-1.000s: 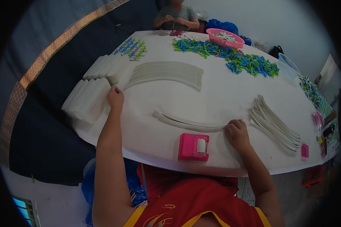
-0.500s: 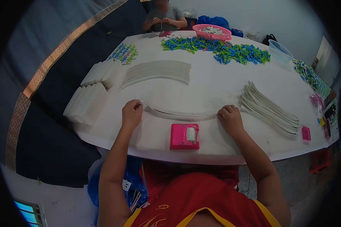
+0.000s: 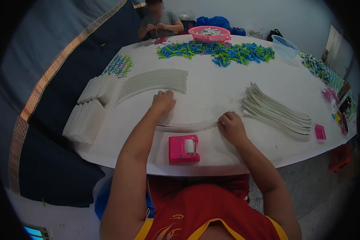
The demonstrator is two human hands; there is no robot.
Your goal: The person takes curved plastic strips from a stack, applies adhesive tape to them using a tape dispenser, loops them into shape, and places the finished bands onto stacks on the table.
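Note:
A long thin white strip (image 3: 188, 129) curves across the table in front of me, behind a pink tape dispenser (image 3: 183, 149). My right hand (image 3: 231, 125) pinches the strip's right end. My left hand (image 3: 163, 101) is over the table by the near edge of a fanned row of white strips (image 3: 156, 80), its fingers bent; whether it grips anything is hidden. At the right lies a bundle of white strips (image 3: 276, 112), just beyond my right hand.
Stacked white pieces (image 3: 84, 120) stand at the left. Blue and green clips (image 3: 244, 54) lie at the back, near a pink basket (image 3: 210, 37) and a blue basket (image 3: 285, 47). A co-worker (image 3: 160, 20) sits across the table. A small pink tray (image 3: 320, 132) is at the right.
My left hand has left the strip's left end and moved right and away from me, to the fanned row. My right hand stays at the right end. The camera view has shifted slightly.

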